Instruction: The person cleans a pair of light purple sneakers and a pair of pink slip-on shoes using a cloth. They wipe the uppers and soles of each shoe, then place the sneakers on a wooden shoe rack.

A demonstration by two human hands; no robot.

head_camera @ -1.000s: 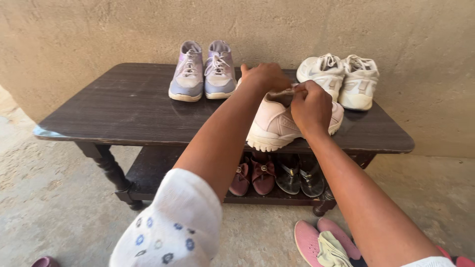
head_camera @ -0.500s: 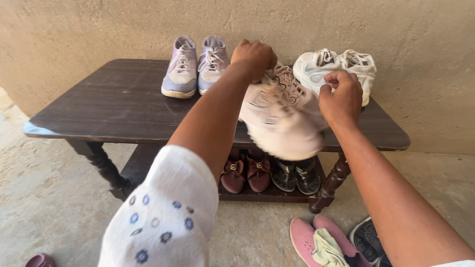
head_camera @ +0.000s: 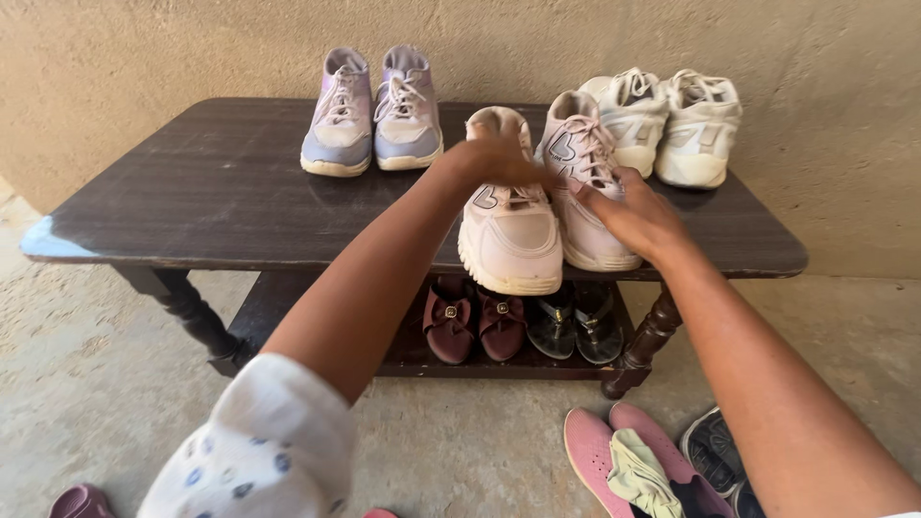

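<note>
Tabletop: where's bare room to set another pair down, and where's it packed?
Free: the table's left half, from its left edge to the lavender sneakers, plus the front strip below them. Crowded: the right half, where the left hand and right hand rest on the pink sneakers, with the white sneakers close behind by the wall.

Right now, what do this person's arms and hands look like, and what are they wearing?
Both hands are bare: no gloves, rings or watch show on the left hand or the right hand. The forearms are bare too. The left arm has a short white sleeve dotted with small blue flowers. At the right arm, only a sliver of white cloth shows at the picture's bottom edge.
</note>
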